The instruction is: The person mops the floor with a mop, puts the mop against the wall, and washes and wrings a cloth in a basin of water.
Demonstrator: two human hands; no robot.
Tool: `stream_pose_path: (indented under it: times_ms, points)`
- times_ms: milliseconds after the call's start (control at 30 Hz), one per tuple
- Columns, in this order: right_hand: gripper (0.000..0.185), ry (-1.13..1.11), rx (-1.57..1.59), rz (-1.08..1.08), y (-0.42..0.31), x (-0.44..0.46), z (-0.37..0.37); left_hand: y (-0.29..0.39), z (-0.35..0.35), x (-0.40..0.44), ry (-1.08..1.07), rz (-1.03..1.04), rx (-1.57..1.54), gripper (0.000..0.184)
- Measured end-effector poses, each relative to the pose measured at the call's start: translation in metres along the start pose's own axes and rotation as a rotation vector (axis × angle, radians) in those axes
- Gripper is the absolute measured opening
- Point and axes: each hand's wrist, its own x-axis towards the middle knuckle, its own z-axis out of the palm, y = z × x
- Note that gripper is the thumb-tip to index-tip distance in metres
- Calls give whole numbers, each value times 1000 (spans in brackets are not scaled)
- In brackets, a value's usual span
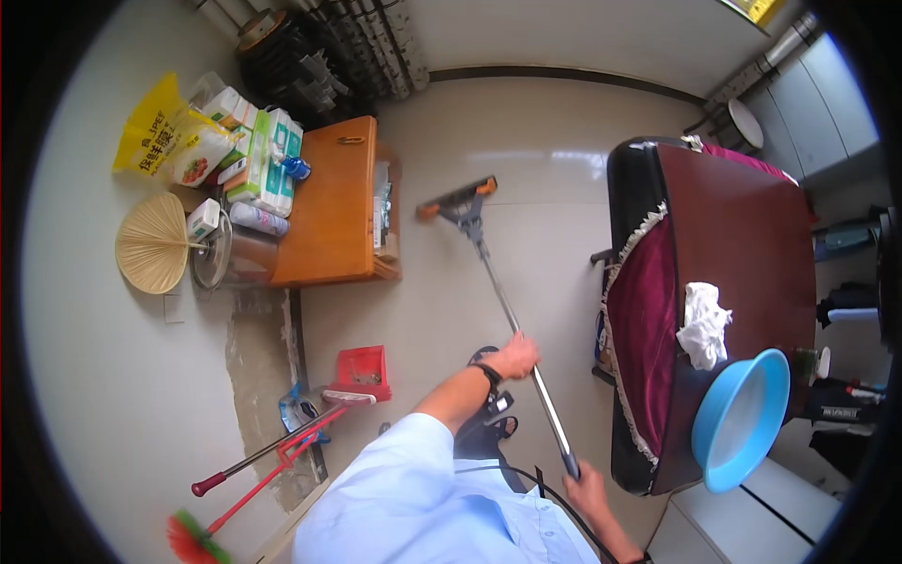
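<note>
Floor mop (497,282) slants from approx. 5 o'clock up to 12; its flat head (458,196) is on the shiny tiles, near the wooden cabinet (324,211) at 10. If the head swings wide toward 10, it could knock the cabinet's open front. A backward step toward 7-8 might catch the red dustpan (362,362) & spill its debris. Pole end swinging toward 4 could bump the table (742,226), w/ a blue basin (742,420) near its edge. L hand (515,357), arm reaching fwd from 7, is wrapped snugly round mid-pole. R hand (587,491), approx. 5, forearm coming in from lower R, looks closed on the end grip; fingers partly hidden.
</note>
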Motion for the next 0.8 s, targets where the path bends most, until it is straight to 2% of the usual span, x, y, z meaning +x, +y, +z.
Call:
stream_pose_path:
  times_ms: [33, 67, 167, 267, 400, 467, 633, 800]
  points:
    - [34, 21, 34, -2, -21, 34, 0, -24, -18, 5, 51, -61, 41, 13]
    - [39, 104, 95, -216, -24, 76, 11, -44, -45, 6, 73, -123, 10, 16]
    - [56, 110, 119, -266, -114, 165, 10, -90, -112, -3, 212, -271, -45, 21]
    - [64, 25, 169, -102, -223, 201, 2, -127, -130, -17, 458, -307, -153, 42]
    - [63, 6, 200, -114, -257, 244, 29, -144, -132, -34, 493, -399, -266, 59]
    - [61, 18, 163, -158, -247, 247, 43, -141, -126, -40, 490, -434, -280, 60]
    - [58, 196, -63, -440, -145, 197, 74, -116, -84, -42, 287, -420, -242, 53]
    - [58, 40, -41, -176, -70, 67, 78, -66, -16, -51, 297, -366, -120, 44]
